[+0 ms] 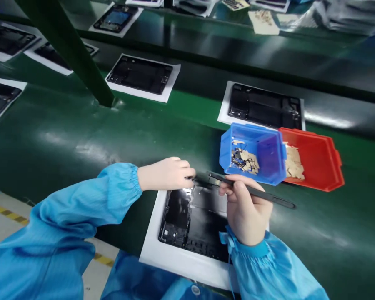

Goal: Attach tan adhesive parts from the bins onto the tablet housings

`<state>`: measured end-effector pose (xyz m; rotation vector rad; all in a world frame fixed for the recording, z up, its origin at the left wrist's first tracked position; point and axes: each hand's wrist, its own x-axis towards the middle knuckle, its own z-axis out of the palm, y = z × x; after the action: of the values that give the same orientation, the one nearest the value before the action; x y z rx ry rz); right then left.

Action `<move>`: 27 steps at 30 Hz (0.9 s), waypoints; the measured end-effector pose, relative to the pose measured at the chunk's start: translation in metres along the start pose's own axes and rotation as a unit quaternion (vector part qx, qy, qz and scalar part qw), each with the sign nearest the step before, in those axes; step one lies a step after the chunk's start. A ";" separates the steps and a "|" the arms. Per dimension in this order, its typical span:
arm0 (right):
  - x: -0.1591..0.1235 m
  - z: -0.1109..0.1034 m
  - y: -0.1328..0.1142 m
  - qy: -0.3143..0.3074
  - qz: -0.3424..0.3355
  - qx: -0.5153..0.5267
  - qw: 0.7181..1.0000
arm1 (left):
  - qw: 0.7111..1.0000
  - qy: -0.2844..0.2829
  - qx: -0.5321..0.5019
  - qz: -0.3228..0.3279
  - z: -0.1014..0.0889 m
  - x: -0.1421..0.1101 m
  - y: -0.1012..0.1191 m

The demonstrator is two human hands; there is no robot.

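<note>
My right hand grips a pair of black tweezers, their tips pointing left over the far edge of an opened tablet housing. Across from it, my left hand has its fingers pinched together at the housing's far side. A thin dark piece shows at those fingertips, too small to name. The housing is black and flat, with its inside facing up, on a white sheet in front of me. Part of its right side is hidden behind my right hand and sleeve.
A blue bin with small tan and black pieces stands beside a red bin with tan pieces. Behind them lies another tablet housing. More housings lie leftward on the green surface, near a slanted green post.
</note>
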<state>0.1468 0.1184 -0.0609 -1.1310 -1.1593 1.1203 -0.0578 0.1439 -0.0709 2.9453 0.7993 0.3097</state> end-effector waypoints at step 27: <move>-0.002 0.004 0.031 0.052 -0.014 0.023 0.998 | 0.980 -0.009 -0.005 -0.196 0.005 -0.004 0.027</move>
<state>0.1409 0.1195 -0.0912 -1.1206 -1.0619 1.0490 -0.0467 0.1188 -0.0736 2.6902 1.3377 0.2536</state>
